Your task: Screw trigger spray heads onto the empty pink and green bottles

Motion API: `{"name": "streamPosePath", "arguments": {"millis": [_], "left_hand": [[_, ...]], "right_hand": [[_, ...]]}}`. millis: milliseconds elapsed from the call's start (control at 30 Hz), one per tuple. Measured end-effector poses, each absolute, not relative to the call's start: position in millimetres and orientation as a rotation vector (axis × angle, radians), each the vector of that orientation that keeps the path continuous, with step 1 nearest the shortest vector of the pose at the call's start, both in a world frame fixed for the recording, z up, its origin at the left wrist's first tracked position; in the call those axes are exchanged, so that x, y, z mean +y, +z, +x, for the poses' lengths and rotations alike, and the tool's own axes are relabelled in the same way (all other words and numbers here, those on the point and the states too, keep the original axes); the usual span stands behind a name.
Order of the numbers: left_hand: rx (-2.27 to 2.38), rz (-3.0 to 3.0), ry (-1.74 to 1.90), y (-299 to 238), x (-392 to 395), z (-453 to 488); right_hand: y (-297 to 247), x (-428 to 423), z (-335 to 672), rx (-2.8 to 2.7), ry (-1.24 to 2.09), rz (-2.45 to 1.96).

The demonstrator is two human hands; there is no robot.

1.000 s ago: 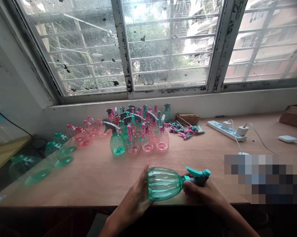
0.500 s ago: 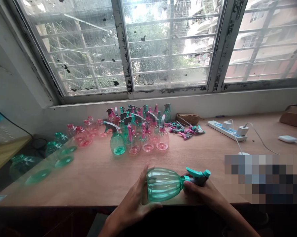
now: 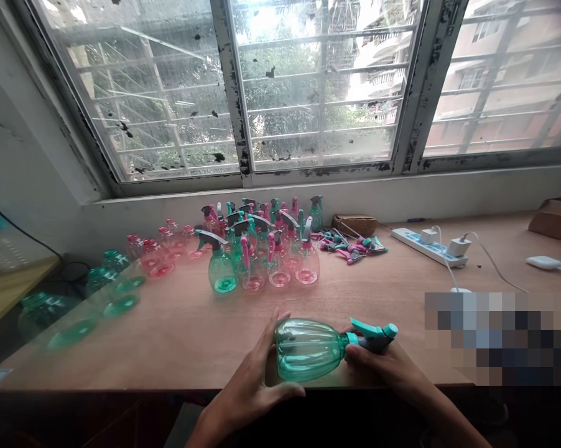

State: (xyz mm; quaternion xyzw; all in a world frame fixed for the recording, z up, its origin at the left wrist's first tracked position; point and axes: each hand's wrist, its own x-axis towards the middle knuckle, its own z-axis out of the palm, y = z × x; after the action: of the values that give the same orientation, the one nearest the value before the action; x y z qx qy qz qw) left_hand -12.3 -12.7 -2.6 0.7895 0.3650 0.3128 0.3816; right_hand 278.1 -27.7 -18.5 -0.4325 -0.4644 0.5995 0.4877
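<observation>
A clear green spray bottle (image 3: 308,350) lies on its side in the air over the table's front edge, its base to the left and its teal and dark grey spray head (image 3: 376,336) to the right. My left hand (image 3: 264,370) cups the base, thumb below and fingers behind it. At the neck, my right hand (image 3: 378,361) is closed round the collar under the spray head; most of its fingers are hidden behind.
Several green and pink spray bottles (image 3: 279,267) with heads stand mid-table. Headless pink bottles (image 3: 157,258) and green bottles (image 3: 101,280) are at left. Loose spray heads (image 3: 350,247) lie beside a power strip (image 3: 428,247) with cables. A brown box (image 3: 555,218) sits far right.
The spray bottle and both hands have shifted very slightly to the left. The grip looks the same, and nothing else has moved.
</observation>
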Motion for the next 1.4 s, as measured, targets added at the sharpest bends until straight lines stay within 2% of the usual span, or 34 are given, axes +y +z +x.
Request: {"name": "streamPosePath", "arguments": {"millis": [533,1400], "left_hand": [[0.832,1.877,0.842,3,-14,-9],[0.986,2.036,0.813,-4,-14,-10]], "right_hand": [[-17,-30,278,-1.158,1.443,-1.018],[-19,-28,277,-1.157,1.446,-1.026]]}}
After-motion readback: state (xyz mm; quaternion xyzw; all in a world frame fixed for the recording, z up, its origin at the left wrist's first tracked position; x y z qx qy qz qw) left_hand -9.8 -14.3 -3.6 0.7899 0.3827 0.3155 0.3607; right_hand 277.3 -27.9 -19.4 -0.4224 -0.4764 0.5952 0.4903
